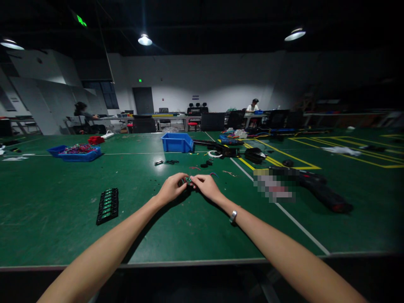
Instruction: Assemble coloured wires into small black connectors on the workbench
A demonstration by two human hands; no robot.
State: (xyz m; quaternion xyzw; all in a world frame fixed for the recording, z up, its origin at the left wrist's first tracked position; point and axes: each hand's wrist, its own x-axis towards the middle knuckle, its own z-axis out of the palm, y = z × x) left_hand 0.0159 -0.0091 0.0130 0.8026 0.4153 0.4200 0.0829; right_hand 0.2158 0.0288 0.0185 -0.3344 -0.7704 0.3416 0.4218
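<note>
Both hands meet over the middle of the green table (151, 235). A small green circuit board (188, 180) sits between them, mostly covered by fingers. My left hand (172, 187) curls around its left side, thumb and fingers closed on it. From the right, my right hand (205, 185) pinches the same board with its fingertips. To the left lies a black tray (107, 205) with a row of green boards in it. Just beyond the hands are short bits of red wire (195, 168) and small black parts (206, 163).
A blue bin (177, 142) stands ahead, and a blue tray (80, 154) full of coloured wires is at left. Black tools, a white ring (215, 154) and a dark power tool (325, 191) lie to the right. Two people sit at far tables.
</note>
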